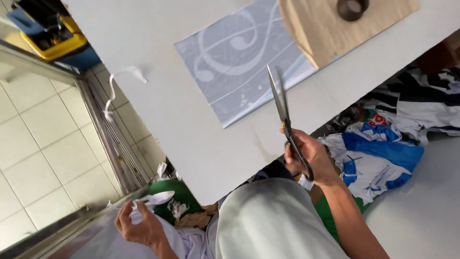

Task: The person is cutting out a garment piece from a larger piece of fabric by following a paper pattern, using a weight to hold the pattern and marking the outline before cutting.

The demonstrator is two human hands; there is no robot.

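- White worktable [191, 120] fills the middle of the view, tiled floor [43, 144] at nine o'clock, one yellow bin [57, 41] at ten o'clock.
- One pair of scissors [285, 117] stands point-up, blades shut, at about three o'clock from the centre; the right hand [311, 160] is closed round its handles, just off the table's near edge.
- One left hand [139, 225] at seven o'clock is closed on a bunch of white scraps [151, 204] above a green bag [179, 196].
- Risk, as I judge it: the raised tips point away from the body but are unguarded; a careless swing could snag the patterned grey cloth [239, 57] at twelve o'clock, or the loosely held scraps could spill to the floor.
- One brown paper sheet [330, 29] lies at one o'clock, one dark tape roll [352, 8] on it.
- One white strip [120, 84] hangs over the table's edge at ten o'clock.
- One heap of blue-and-white clothes [383, 148] sits at three o'clock.
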